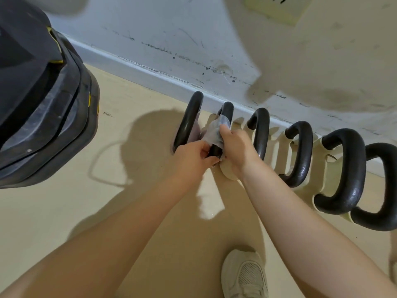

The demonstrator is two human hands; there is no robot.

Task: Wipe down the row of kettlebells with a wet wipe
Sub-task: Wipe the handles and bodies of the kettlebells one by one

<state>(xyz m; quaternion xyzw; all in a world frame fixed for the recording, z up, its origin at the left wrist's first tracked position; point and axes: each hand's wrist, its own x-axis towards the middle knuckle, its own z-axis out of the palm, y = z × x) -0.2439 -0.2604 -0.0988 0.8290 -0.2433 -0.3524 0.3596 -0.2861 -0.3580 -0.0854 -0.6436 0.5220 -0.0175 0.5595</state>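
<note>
Both hands, left hand point(191, 155) & right hand point(233, 145), pinching wet wipe point(212, 132) round 2nd kettlebell handle point(226, 110).

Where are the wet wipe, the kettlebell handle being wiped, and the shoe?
wet wipe point(212, 131), head view, on the white sheet between the hands
second kettlebell handle point(228, 108), head view, bare top curve above the wipe
shoe point(245, 276), head view, mesh toe area

Semi-glossy black metal kettlebell handles point(352, 168), thin damp-looking white cloth wipe point(212, 132), scuffed matt painted wall point(171, 29).
</note>
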